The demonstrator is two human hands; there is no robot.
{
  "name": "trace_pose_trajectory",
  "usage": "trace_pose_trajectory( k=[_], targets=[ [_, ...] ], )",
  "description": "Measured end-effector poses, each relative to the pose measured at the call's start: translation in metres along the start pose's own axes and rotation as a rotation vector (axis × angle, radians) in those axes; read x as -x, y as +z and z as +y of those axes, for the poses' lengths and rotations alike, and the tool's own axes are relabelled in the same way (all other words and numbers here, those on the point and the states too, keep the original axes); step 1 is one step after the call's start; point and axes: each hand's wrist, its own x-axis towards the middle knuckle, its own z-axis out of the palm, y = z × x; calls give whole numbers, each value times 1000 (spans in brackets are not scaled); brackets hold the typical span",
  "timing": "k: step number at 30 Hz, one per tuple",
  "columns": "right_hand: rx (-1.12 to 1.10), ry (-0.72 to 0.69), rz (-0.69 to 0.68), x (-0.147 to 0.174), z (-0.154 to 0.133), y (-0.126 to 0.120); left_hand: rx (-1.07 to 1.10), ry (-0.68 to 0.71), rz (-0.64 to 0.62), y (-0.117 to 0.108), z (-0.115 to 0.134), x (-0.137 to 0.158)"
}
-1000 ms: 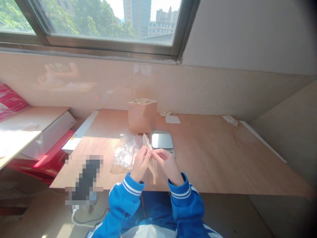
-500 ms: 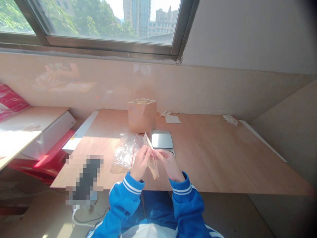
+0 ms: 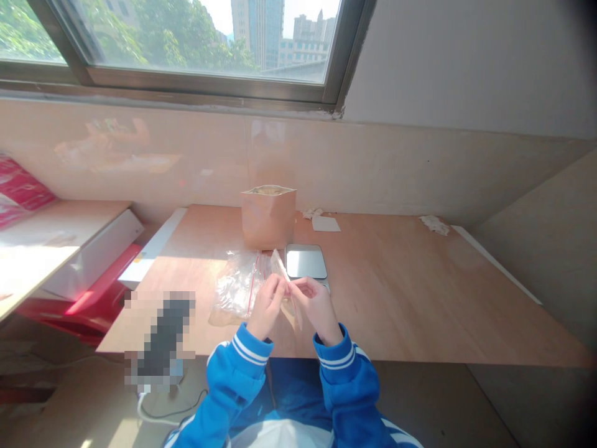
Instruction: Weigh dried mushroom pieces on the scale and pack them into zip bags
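Note:
Between my two hands a thin, clear zip bag is held up on edge, above the front middle of the table. My left hand pinches it from the left, fingertips closed. From the other side my right hand pinches it too, thumb and forefinger meeting close to the left fingertips. Part of the bag is hidden behind the fingers. Just left of my hands lie clear plastic zip bags with a red seal line. A small scale with a silver plate sits right behind my right hand.
Behind the plastic bags stands an open brown paper bag. A white paper piece and crumpled tissue lie along the table's back. A blurred dark object is at the front left edge, and a red stool stands left.
My right hand has shifted its grip a little, its wrist moving slightly left. The near end of the held bag has swung slightly to the right. My left hand stays nearly in place.

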Motion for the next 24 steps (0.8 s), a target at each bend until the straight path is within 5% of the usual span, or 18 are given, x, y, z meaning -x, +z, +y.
trace_pose_trajectory(
  k=[6, 18, 24],
  targets=[
    [67, -21, 1, 4, -6, 3, -25, -122, 45, 3, -8, -2],
    [-31, 28, -29, 4, -6, 1, 128, -120, 42, 3, -10, -1],
    [338, -95, 249, 9, -7, 6, 76, -78, -40, 7, -9, -1]
  ],
)
